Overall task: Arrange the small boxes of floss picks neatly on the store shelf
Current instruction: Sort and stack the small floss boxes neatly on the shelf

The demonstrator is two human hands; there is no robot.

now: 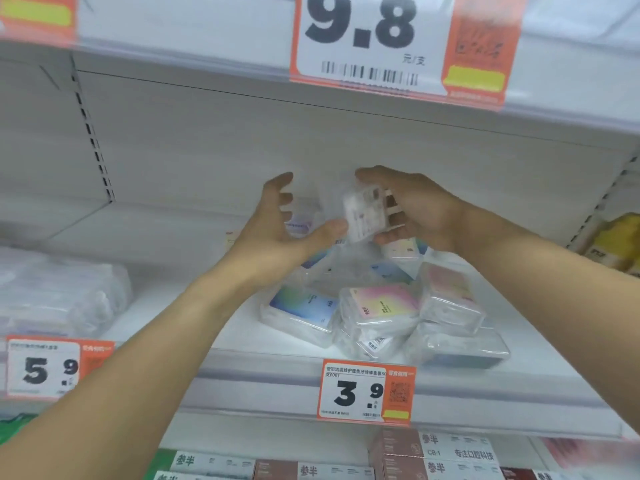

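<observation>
The tidying looks barely started. On the shelf [242, 337], just above the 3.9 price tag [365, 393], the small clear boxes of floss picks lie in a loose heap and not in rows. A box with a blue label [301, 308] lies tilted at the front left. A box with a pink label [379, 308] leans against it, and another pink-topped box [450, 296] rests on its right. More boxes are wedged under and behind these, some upside down and at odd angles. No straight line or stack can be made out anywhere in the pile.

One box [363, 216] is lifted above the heap. The right hand [422, 209] holds it, with its grip curled round the box from the far side and thumb below. The left hand [277, 223] hovers just beside it with its grip spread; its thumb tip seems to touch the box's lower corner, though blur makes that uncertain.

Judging from this, nearly everything is left to do. The held box has to be set down squarely, and each box in the heap has to be turned label up and lined along the shelf front. The shelf to the left of the heap offers room for that, up to the pale packets [59, 289] at the far left.
</observation>
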